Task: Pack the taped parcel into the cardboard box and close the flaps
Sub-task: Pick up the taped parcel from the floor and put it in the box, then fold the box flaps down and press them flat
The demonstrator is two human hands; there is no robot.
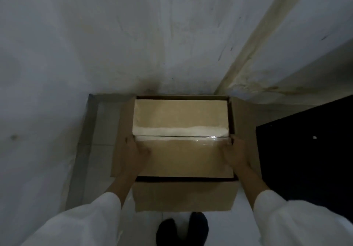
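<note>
Two hands are on the taped parcel (181, 140), one at each short end, as it sits in the mouth of the cardboard box (183, 196) on the floor against the wall. The left hand (136, 155) lies over the parcel's left edge with its fingers curled down onto the top face; the right hand (234, 153) mirrors it at the right edge, fingers bent over the corner near the shiny tape seam. Both hold the parcel by its ends rather than pinching anything small.

Judging by the narrow dark gaps showing at the far side, the right side and the near side, the parcel is inside the box walls but probably not yet fully seated; how deep it sits I cannot tell. The side flaps (246, 131) stand spread outward and the near flap (183, 196) hangs down toward the person's feet (181, 230), so no flap is closed.

The step in hand looks like lowering the parcel in. Next, the fit being tight, the fingers need to slip out from the ends without jamming, then fold the flaps inward over the top.
</note>
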